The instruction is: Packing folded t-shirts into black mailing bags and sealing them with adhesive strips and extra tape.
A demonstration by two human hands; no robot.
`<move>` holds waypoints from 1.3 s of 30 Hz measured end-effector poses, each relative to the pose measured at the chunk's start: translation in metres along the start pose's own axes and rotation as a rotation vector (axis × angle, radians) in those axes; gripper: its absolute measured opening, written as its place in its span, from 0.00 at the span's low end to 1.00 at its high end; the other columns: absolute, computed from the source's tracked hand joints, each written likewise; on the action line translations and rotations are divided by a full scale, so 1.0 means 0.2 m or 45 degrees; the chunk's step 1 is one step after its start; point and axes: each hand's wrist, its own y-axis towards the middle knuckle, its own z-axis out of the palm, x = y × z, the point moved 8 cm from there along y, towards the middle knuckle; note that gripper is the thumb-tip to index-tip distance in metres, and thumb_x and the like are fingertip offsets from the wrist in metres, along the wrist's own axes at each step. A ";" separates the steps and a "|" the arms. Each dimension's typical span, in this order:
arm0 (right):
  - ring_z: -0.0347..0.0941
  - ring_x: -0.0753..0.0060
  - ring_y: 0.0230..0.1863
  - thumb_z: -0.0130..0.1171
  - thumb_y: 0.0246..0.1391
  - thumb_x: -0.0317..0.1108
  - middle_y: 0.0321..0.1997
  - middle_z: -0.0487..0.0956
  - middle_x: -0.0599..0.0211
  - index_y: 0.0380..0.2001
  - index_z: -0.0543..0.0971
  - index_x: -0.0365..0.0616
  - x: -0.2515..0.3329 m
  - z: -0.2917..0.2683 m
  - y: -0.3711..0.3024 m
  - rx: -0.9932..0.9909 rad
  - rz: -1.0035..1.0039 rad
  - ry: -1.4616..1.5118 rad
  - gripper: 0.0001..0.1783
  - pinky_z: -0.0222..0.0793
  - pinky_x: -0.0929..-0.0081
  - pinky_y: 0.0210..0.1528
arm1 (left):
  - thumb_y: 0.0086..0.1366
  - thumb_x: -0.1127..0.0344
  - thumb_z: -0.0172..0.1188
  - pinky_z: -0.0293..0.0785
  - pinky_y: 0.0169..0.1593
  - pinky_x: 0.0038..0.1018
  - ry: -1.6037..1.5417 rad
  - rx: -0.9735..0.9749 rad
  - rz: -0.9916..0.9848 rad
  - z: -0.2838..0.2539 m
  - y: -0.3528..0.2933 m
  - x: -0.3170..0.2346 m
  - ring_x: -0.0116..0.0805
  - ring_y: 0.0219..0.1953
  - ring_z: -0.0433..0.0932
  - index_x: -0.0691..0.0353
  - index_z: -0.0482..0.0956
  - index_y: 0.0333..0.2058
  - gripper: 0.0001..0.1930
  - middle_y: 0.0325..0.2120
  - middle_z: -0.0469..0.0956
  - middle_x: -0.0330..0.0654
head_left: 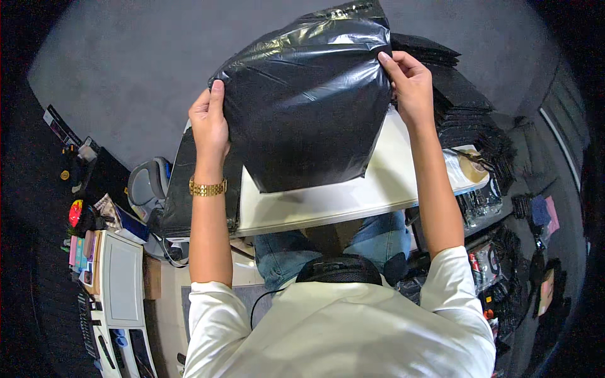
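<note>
A large, shiny black plastic bag [302, 120] hangs spread between my two hands, its lower edge just over the white table [302, 211]. My left hand [210, 123] pinches the bag's left side near the top, thumb on the near face. On the opposite side, my right hand [411, 85] grips the upper right edge between thumb and fingers. The bag's top end tips away from me, and whatever it may contain cannot be made out. Beneath my left forearm, another flat black plastic sheet or bag [201, 205] lies on the table's left end.
Stacked black bags [466, 123] stand at the table's right, beside a clear plastic package [469, 169]. More wrapped goods [488, 264] crowd the lower right. To the left are a grey chair [146, 183] and a white cabinet [123, 280].
</note>
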 end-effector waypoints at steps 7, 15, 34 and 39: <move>0.69 0.86 0.24 0.72 0.61 0.44 0.27 0.81 0.79 0.32 0.87 0.41 -0.47 -0.10 0.17 0.079 0.051 -0.453 0.16 0.61 0.80 0.25 | 0.78 0.54 0.57 0.76 0.40 0.26 0.057 0.065 -0.624 0.11 -0.01 0.46 0.24 0.33 0.79 0.64 0.86 0.38 0.19 0.33 0.84 0.35; 0.65 0.80 0.16 0.73 0.60 0.35 0.18 0.75 0.76 0.24 0.82 0.47 -1.90 -0.34 -0.07 0.082 0.685 -0.562 0.12 0.59 0.75 0.19 | 0.72 0.53 0.61 0.73 0.38 0.40 1.014 0.243 -0.499 -0.09 -0.25 1.45 0.43 0.28 0.80 0.74 0.83 0.32 0.23 0.26 0.81 0.62; 0.83 0.69 0.33 0.77 0.52 0.40 0.32 0.86 0.61 0.57 0.76 0.46 -1.74 -0.27 -0.19 0.187 0.571 -0.730 0.31 0.78 0.67 0.41 | 0.65 0.63 0.72 0.80 0.45 0.33 0.951 0.146 -0.484 -0.20 -0.20 1.50 0.37 0.39 0.87 0.68 0.78 0.56 0.24 0.33 0.87 0.51; 0.84 0.57 0.41 0.73 0.56 0.38 0.43 0.86 0.51 0.60 0.73 0.43 -1.53 -0.30 -0.28 -0.163 0.237 -0.666 0.31 0.79 0.63 0.48 | 0.69 0.70 0.66 0.79 0.51 0.32 0.423 -0.105 -0.560 -0.18 -0.32 1.42 0.38 0.45 0.85 0.67 0.75 0.58 0.21 0.45 0.87 0.49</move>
